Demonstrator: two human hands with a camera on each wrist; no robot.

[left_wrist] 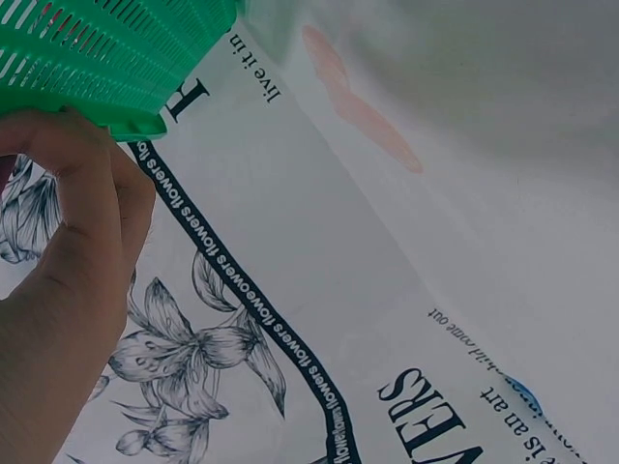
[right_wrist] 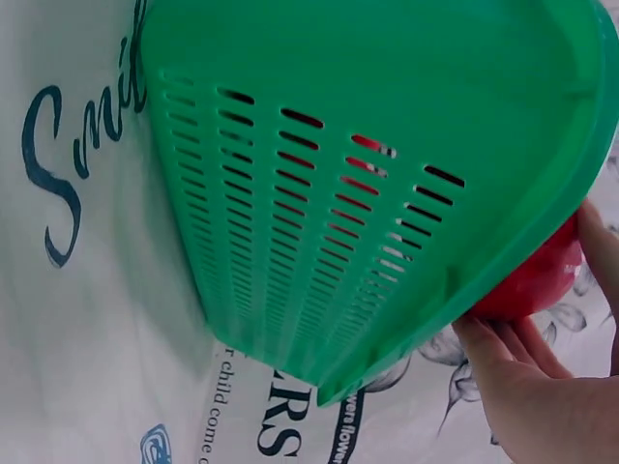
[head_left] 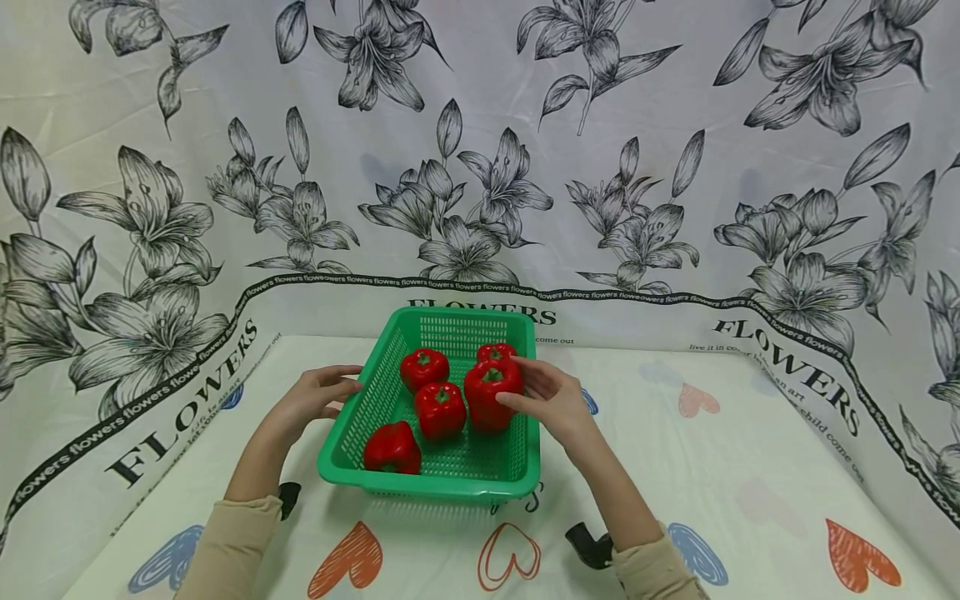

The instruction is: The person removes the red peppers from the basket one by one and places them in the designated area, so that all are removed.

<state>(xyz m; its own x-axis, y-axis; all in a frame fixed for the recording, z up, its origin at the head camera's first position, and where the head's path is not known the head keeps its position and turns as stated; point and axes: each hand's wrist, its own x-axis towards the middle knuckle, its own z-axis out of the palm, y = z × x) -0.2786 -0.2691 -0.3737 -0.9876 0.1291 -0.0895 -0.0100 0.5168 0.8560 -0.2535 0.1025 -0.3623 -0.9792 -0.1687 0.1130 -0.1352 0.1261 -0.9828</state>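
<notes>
A green plastic basket (head_left: 450, 482) with slotted sides holds several red bell peppers, including one at the near left (head_left: 392, 448) and one in the middle (head_left: 440, 411). At the basket's right side, my right hand (head_left: 555, 404) grips a large red bell pepper (head_left: 491, 400) between thumb and fingers. That same bell pepper (right_wrist: 537, 280) shows past the rim in the right wrist view, with the fingers against it. My left hand (head_left: 311, 400) touches the basket's left rim with loosely bent fingers; in the left wrist view the basket (left_wrist: 116, 58) hides its fingertips.
The basket stands on a white tablecloth (head_left: 420, 546) printed with hearts and lettering. Behind it rises a white cloth backdrop (head_left: 465, 167) with black flower drawings. Dark wrist mounts (head_left: 590, 546) show near both sleeves.
</notes>
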